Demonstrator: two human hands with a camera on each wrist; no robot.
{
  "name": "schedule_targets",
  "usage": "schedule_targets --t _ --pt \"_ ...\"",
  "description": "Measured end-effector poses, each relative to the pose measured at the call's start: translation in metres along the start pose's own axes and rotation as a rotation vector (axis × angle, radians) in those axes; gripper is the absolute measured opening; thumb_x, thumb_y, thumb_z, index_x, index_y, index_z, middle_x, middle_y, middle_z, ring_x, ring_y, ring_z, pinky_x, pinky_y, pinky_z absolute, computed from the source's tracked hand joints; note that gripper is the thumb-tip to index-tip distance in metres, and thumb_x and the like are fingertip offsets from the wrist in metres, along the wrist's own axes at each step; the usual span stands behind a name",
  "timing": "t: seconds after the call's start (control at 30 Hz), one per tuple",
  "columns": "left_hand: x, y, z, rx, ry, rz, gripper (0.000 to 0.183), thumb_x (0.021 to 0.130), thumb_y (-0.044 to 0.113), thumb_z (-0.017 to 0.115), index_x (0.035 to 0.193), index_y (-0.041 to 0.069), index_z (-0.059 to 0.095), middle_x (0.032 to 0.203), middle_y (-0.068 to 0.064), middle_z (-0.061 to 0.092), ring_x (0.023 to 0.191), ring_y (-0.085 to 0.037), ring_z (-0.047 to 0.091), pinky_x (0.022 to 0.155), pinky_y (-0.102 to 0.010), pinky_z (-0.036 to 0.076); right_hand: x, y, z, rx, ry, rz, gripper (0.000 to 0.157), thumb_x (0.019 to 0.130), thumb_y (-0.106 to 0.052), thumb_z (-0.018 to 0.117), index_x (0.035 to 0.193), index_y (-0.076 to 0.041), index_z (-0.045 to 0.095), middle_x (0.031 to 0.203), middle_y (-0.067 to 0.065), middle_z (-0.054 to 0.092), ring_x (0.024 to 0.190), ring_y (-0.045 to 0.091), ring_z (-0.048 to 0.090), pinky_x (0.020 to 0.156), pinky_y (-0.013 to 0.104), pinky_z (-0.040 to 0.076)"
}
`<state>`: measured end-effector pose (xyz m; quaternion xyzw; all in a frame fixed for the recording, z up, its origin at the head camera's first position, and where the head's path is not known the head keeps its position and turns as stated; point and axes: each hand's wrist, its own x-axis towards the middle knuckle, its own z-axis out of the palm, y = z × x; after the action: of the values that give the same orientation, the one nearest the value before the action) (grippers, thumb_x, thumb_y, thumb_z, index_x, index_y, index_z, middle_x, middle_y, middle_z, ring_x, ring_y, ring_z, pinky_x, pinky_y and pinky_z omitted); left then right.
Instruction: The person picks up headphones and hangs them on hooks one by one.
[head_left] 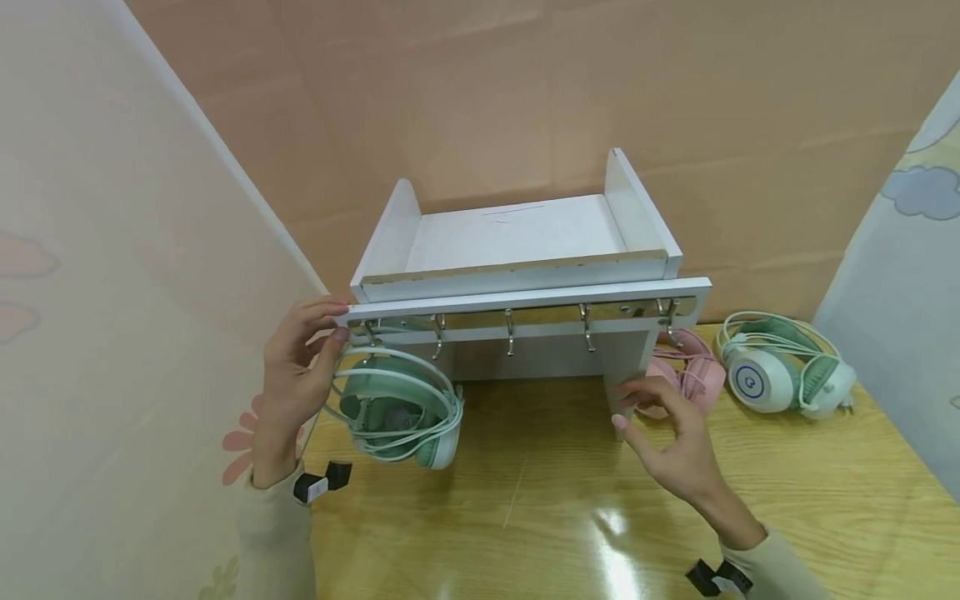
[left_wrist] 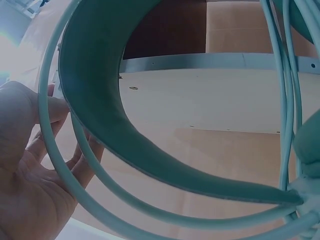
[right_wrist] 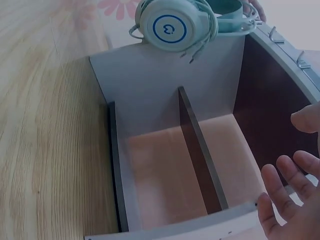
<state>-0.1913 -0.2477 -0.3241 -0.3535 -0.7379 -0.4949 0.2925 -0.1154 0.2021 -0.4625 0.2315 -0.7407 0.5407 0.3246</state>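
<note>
A white shelf [head_left: 517, 237] carries a front hook rail [head_left: 480, 308] with several metal hooks. From its left end hangs a pair of green-and-white headphones [head_left: 401, 400] with its white cable looped round it. My left hand [head_left: 300, 358] grips that end of the rail, thumb in front and fingers at the top. In the left wrist view the green headband [left_wrist: 95, 85] crosses in front of the left hand [left_wrist: 40, 180]. My right hand [head_left: 671, 442] holds nothing; its fingers are spread beside the shelf's right side panel [head_left: 628, 367].
Pink headphones [head_left: 705, 379] lie on the wooden table [head_left: 555, 517] behind the shelf's right side. Further right rests a second green-and-white pair [head_left: 787, 375]. Inside the shelf a divider [right_wrist: 200, 150] shows in the right wrist view. A patterned wall panel [head_left: 150, 250] stands close on the left.
</note>
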Motion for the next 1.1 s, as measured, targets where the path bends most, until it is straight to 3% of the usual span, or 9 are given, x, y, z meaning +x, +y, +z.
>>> schedule_targets --t 0.3,0.53,0.7,0.83,1.1 --pt "0.000 0.000 0.001 -0.010 -0.002 -0.010 0.035 0.093 -0.027 0.059 0.126 -0.015 0.062 0.132 -0.008 0.065 0.110 -0.014 0.070 0.091 -0.017 0.060 -0.002 0.009 -0.017 -0.028 0.029 0.015 0.052 0.069 0.027 0.075 0.118 0.012 0.068 0.113 0.014 0.072 0.095 0.010 0.068 0.080 0.012 0.054" --pt "0.000 0.000 0.001 -0.001 -0.001 -0.009 0.035 0.092 -0.027 0.059 0.126 -0.015 0.062 0.131 -0.010 0.065 0.109 -0.013 0.070 0.091 -0.017 0.060 0.000 0.013 -0.030 -0.106 0.064 0.017 0.052 0.066 0.025 0.076 0.116 0.012 0.069 0.111 0.005 0.073 0.090 0.002 0.065 0.081 0.009 0.050" --pt "0.000 -0.001 0.000 0.001 0.004 -0.011 0.035 0.092 -0.027 0.059 0.125 -0.015 0.062 0.130 -0.019 0.064 0.110 -0.013 0.070 0.091 -0.017 0.060 0.004 0.015 -0.039 -0.097 0.080 0.022 0.051 0.067 0.027 0.074 0.117 0.014 0.068 0.115 0.005 0.074 0.095 0.006 0.067 0.084 0.010 0.050" --pt "0.000 -0.001 0.000 -0.002 0.005 -0.015 0.035 0.092 -0.027 0.059 0.125 -0.016 0.062 0.131 -0.012 0.065 0.110 -0.013 0.070 0.091 -0.017 0.060 0.007 0.017 -0.046 -0.076 0.095 0.036 0.051 0.070 0.028 0.071 0.119 0.016 0.066 0.118 0.004 0.073 0.099 0.009 0.068 0.084 0.013 0.049" --pt "0.000 -0.002 0.000 -0.005 0.005 -0.018 0.033 0.093 -0.026 0.058 0.125 -0.017 0.062 0.131 -0.014 0.065 0.110 -0.013 0.070 0.091 -0.018 0.060 0.010 0.020 -0.056 -0.073 0.118 0.050 0.051 0.070 0.028 0.070 0.120 0.019 0.064 0.115 -0.008 0.073 0.099 0.009 0.066 0.089 0.014 0.050"
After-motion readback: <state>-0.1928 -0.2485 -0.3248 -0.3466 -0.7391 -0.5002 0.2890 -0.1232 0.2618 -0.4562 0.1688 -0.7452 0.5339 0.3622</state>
